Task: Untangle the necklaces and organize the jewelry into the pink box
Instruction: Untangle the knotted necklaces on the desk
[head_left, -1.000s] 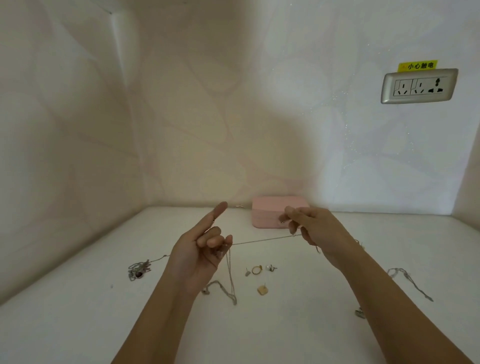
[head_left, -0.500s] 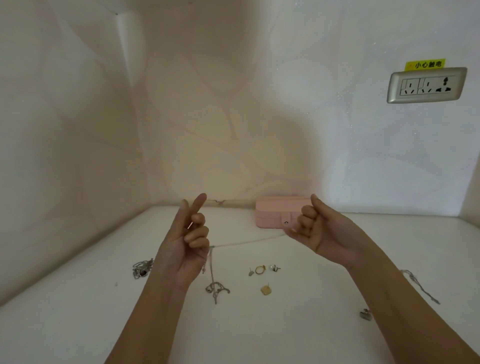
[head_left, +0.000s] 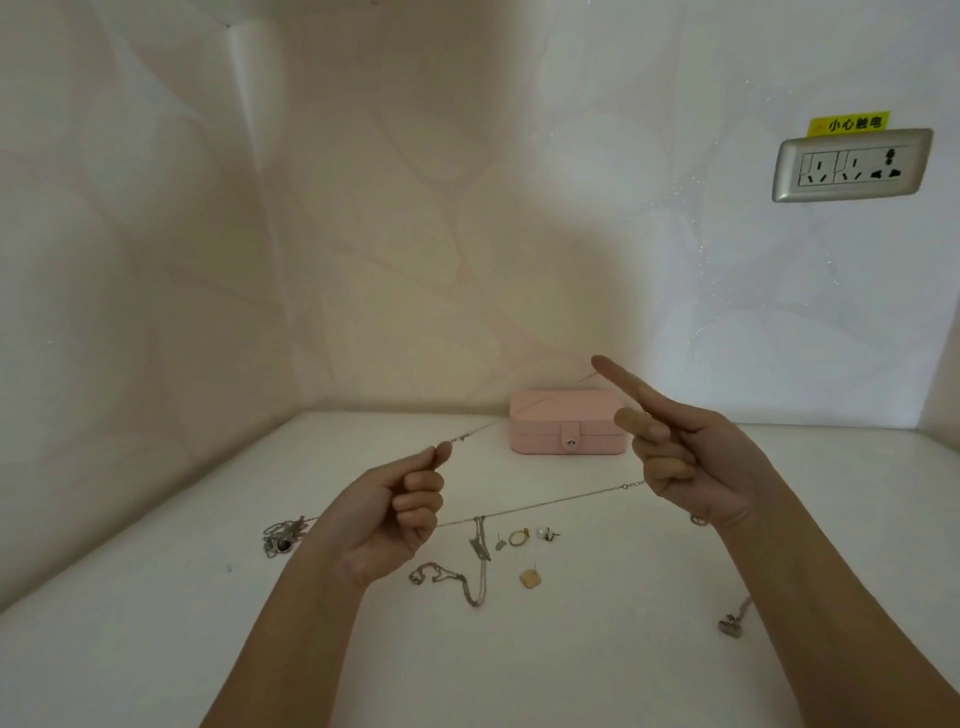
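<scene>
Head view: a thin chain (head_left: 540, 503) is drawn taut between the left hand (head_left: 387, 512) and the right hand (head_left: 696, 467), each grip clamped on it, seemingly so that a second necklace (head_left: 480, 540) snagged on it can be slid free. One pink box (head_left: 566, 428) is seen closed at the back of the bench (head_left: 597, 665). Four small pieces (head_left: 517, 537) and two further necklaces, the left heap (head_left: 280, 535) and the right pendant (head_left: 730, 626), are counted there.

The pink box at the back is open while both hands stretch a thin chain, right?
No: the head view shows the pink box closed, tab snapped. It is at the back, and the left hand and right hand stretch the thin chain.
</scene>
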